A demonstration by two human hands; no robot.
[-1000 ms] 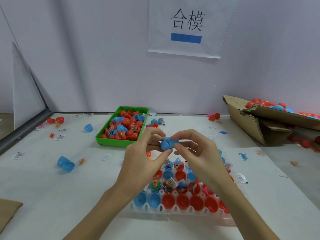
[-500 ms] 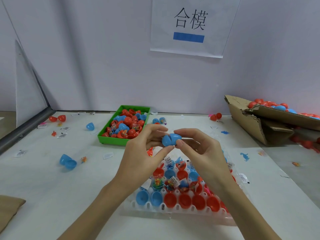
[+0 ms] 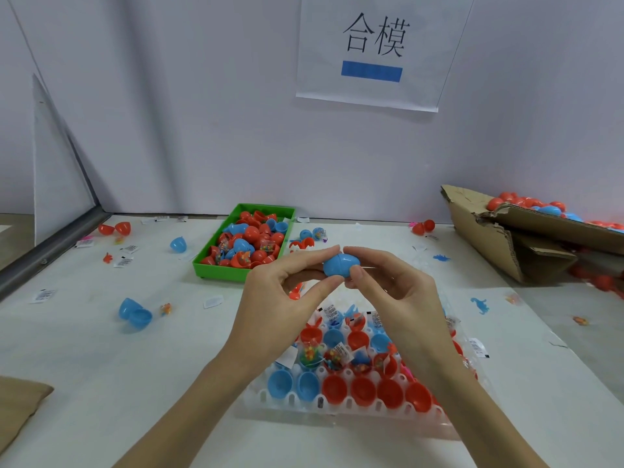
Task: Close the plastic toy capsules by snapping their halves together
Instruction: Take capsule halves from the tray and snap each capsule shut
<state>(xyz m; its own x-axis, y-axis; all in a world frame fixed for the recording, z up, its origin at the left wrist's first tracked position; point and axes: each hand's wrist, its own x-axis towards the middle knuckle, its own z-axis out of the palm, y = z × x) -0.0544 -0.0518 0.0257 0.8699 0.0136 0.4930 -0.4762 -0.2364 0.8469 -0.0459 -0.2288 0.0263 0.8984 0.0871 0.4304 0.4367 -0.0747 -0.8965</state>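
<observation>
now left hand (image 3: 283, 298) and right hand (image 3: 388, 292) pinch 1 blue capsule (image 3: 341, 265).

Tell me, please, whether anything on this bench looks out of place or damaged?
Yes. The cardboard box at the far right is torn and collapsed, with capsules spilling beside it. Loose capsule halves and paper slips lie scattered across the table instead of in the green tray.

White table (image 3: 101, 366) bears green bin (image 3: 216, 266), white tray (image 3: 337, 405), cardboard box (image 3: 479, 238).
</observation>
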